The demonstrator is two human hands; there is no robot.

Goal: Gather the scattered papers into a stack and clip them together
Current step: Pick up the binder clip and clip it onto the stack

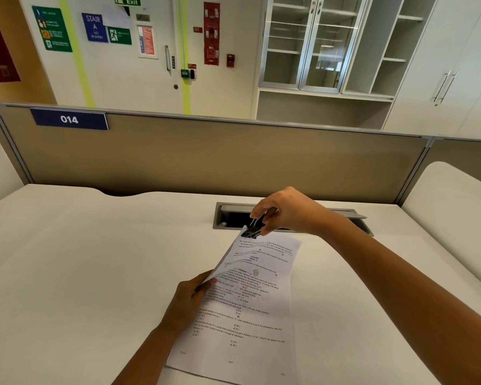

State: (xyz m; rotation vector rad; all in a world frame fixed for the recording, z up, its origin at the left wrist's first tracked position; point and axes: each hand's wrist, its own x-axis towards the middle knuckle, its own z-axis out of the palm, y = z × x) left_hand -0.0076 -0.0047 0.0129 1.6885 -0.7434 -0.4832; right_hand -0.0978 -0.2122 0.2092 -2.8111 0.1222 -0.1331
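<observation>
While the papers (250, 301) lie stacked and lifted at their far end above the white desk (81, 259), a black clip (251, 231) sits at their top corner. The right hand (283, 212) pinches the clip's wire handles; the left hand (189, 298) pinches the stack's left edge.

The papers (250, 309) run off the bottom edge of the frame, so their lower corner is not visible. How many sheets they comprise cannot be counted. The print is too small to read. The left hand (188, 300) covers part of the left margin; its fingers beneath are hidden. The clip (251, 231) at the top corner is partly masked by the right hand (285, 211); whether its mouth sits over the paper edge cannot be determined. Both forearms are cut off at the lower and right edges.
</observation>
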